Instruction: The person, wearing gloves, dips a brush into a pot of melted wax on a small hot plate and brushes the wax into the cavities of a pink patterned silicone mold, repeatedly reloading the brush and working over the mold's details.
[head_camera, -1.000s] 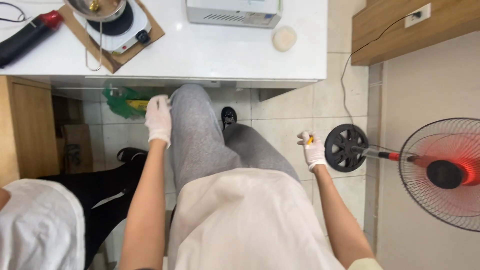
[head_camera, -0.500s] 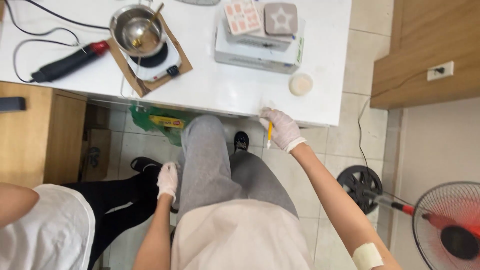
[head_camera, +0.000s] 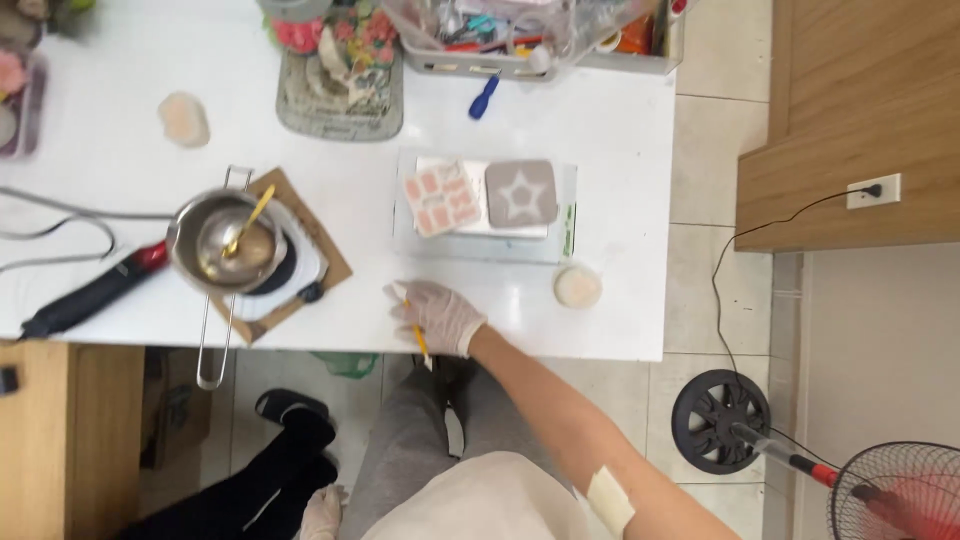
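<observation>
1. Two gloved hands: left hand (head_camera: 322, 512) low by the thigh at the frame's bottom edge, mostly cut off – can't tell if clenched or loose.
2. Right hand (head_camera: 437, 316) at the white table (head_camera: 620, 200) near edge, fingers closed round a thin yellow stick (head_camera: 421, 344) pointing down off the edge.
3. Just right of it: round pale disc (head_camera: 578, 287).
4. Beyond the hand: clear tray w/ pink mould (head_camera: 441, 198) & grey star mould (head_camera: 520, 193) side by side.
5. Left: metal melting pot (head_camera: 226, 240) on hot plate, spoon inside; black-red tool (head_camera: 92, 292) beside it.
6. Far edge: blue screwdriver (head_camera: 484, 97), cluttered basket (head_camera: 520, 35).
</observation>
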